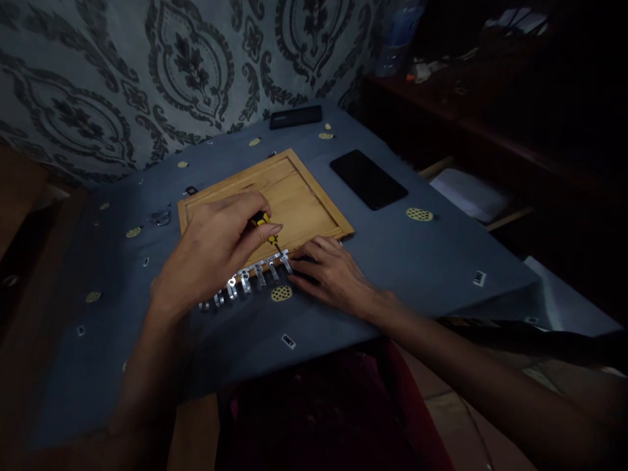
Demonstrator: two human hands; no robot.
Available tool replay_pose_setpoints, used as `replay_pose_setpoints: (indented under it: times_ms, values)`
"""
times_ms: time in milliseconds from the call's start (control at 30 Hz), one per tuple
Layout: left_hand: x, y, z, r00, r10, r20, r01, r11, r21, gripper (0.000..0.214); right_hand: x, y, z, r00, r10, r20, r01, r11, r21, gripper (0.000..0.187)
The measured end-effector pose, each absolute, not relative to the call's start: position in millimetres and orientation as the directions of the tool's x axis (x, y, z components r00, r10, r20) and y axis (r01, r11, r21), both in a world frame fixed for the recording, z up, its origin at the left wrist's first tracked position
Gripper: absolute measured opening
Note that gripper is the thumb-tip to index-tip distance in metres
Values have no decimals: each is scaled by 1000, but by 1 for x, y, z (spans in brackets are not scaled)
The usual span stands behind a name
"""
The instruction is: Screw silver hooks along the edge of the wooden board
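My left hand [218,245] is closed round a yellow-and-black screwdriver [265,226], its tip pointing down at the near edge of a wooden board [304,196]. A row of several shiny metal hooks [245,281] runs along that near edge. My right hand [328,271] lies beside the right end of the hook row, fingers pressed on it near the screwdriver's tip. What sits under those fingertips is hidden.
The board lies on a table with a blue cloth [417,255] dotted with yellow patches. A black phone [367,178] lies right of the board, a dark flat object [296,116] at the back by the patterned wall. Small metal parts [159,217] lie left of the board. Dark shelving stands at right.
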State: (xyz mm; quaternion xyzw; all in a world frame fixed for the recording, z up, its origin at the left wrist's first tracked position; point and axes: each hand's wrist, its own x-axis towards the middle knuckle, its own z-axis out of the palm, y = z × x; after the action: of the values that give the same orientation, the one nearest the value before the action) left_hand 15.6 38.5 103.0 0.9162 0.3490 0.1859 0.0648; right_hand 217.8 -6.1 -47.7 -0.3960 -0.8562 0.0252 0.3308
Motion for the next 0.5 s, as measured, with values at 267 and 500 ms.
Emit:
replay_pose_setpoints:
  times_ms: [267,500]
  values:
    - [17,38,103,697,655,292,608,-756,242,24,218,-6,-49,-463,694,552,657,686,-312,19]
    - [15,38,104,707,645,289,597,-764,244,18,218,-6,-48,-469,686,556,668,687,-285,22]
